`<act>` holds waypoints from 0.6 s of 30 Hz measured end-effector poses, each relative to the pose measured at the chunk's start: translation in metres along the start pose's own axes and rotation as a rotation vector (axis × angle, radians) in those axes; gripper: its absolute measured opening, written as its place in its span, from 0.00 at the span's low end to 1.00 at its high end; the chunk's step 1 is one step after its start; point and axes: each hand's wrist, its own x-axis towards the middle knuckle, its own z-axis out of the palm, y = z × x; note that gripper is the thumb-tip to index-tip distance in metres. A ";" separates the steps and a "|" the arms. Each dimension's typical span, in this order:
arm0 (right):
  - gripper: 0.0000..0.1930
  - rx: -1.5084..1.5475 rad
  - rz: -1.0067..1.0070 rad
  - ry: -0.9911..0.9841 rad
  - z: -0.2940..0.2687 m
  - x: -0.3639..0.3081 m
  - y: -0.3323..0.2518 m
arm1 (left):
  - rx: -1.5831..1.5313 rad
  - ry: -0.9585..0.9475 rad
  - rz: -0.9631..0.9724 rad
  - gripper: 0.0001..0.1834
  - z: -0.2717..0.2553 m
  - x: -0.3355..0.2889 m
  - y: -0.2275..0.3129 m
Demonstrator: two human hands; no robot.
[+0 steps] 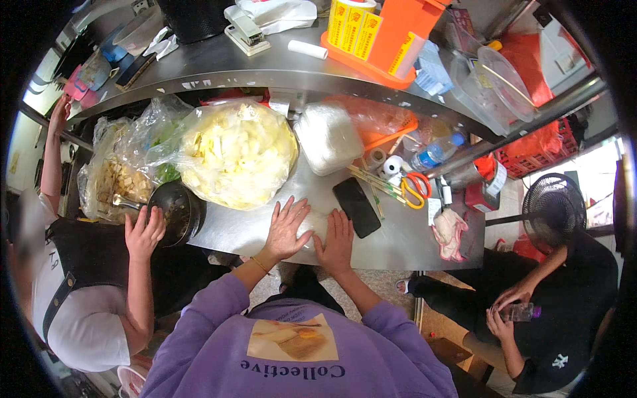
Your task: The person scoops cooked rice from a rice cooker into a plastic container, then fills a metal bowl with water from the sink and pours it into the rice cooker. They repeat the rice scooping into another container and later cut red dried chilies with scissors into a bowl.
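Note:
My left hand (pixel 288 229) lies palm down on the steel table (pixel 232 229), its fingers stretched out and spread. Close beside it, my right hand (pixel 336 243) rests near the table's front edge, fingers extended. Between the two is a pale, whitish patch (pixel 320 221) that I cannot make out. Just right of my right hand lies a black phone (pixel 357 207). Beyond my left hand sits a big clear bag of chopped, pale yellow vegetable (pixel 239 156). A stack of clear plastic boxes (pixel 327 138) stands behind my hands.
Orange-handled scissors (pixel 417 190), a water bottle (pixel 438 151) and a crumpled cloth (pixel 449 233) lie to the right. At left, a co-worker's hand (pixel 144 232) is by a black pan (pixel 176 212). Another person holds a bottle (pixel 521 312) at right. A steel shelf (pixel 272 69) overhangs the back.

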 end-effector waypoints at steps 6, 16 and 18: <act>0.33 -0.058 -0.006 0.072 0.006 -0.015 -0.011 | 0.073 -0.011 0.041 0.34 -0.006 -0.010 0.000; 0.24 -0.054 0.068 0.038 0.006 -0.010 -0.003 | -0.462 0.323 -0.690 0.18 0.033 -0.073 0.016; 0.18 0.090 0.158 -0.042 0.004 -0.007 0.006 | -0.890 0.235 -0.807 0.15 0.038 -0.078 0.017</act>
